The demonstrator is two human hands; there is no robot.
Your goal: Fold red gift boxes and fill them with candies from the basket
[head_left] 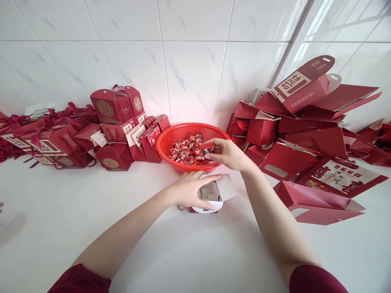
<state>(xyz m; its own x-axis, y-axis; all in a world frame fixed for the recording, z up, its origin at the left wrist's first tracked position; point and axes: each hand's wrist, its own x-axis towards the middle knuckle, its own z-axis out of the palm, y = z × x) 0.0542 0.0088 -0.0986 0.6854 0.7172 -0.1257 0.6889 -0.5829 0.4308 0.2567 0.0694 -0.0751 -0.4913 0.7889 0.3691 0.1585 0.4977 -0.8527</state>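
Note:
A small box (207,206) with a white inside stands on the white table, its top flaps up. My left hand (191,190) rests at the box's left side, thumb and fingers spread around its opening. Behind the box is a red plastic basket (166,140) holding many small red-wrapped candies (187,150). My right hand (227,154) is over the basket's right side, its fingertips closed on a red-wrapped candy (207,147).
On the left stand several red gift boxes (113,106), some with ribbons. Unfilled-looking red boxes (308,142) are heaped at the right. A tiled wall (195,73) rises behind. Part of another person's hand (1,206) shows at the left edge.

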